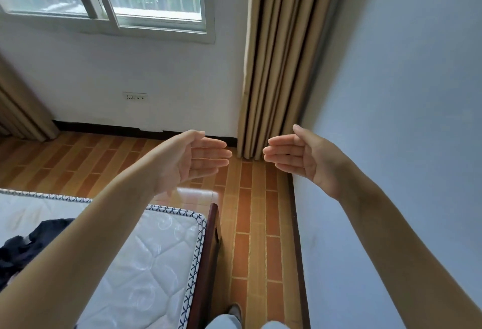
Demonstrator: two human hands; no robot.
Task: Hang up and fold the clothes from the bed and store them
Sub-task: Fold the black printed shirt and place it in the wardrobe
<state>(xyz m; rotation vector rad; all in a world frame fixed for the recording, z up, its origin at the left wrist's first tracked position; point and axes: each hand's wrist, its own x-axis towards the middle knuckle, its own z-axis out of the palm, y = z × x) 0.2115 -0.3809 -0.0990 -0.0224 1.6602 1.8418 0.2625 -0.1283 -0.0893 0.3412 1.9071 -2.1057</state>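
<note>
Clothes (28, 245) dark, crumpled on bed (146, 263); left hand (193, 159), right hand (297, 158) fingers straight, holding nothing.

A strip of orange-brown tiled floor (257, 237) lay open between the dark wooden bed frame (208, 258) and the pale blue wall (404, 94).

The bed (167, 245) fills the lower left — a bare white quilted mattress with blue-and-white patterned piping, set in a dark wooden frame (208, 263). A crumpled dark navy garment (31, 245) lies directly on the mattress at the left edge, partly hidden by a forearm.
</note>
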